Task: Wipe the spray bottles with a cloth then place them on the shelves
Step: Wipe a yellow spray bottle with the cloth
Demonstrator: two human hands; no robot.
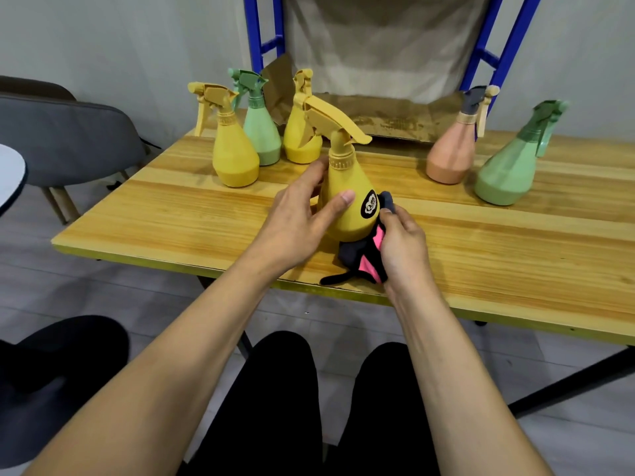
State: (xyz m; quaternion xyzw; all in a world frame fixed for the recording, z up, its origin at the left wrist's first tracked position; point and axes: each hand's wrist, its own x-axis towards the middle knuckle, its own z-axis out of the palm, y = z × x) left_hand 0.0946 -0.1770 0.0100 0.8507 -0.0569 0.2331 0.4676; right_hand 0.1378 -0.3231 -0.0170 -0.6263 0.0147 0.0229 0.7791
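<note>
A yellow spray bottle (347, 187) with a black label stands near the front edge of the wooden table (178, 214). My left hand (302, 218) grips its body from the left, thumb across the front. My right hand (402, 245) holds a dark grey and pink cloth (360, 259) pressed against the bottle's lower right side. Behind on the left stand two yellow bottles (233, 156) (302, 132) and a green one (261, 132). On the right stand a peach bottle (450, 152) and a green bottle (508, 166).
A blue metal shelf frame (488, 46) rises behind the table, with a brown cardboard sheet (388, 115) at its base. A grey chair (65, 146) is at the left. My legs in black trousers are below the table edge.
</note>
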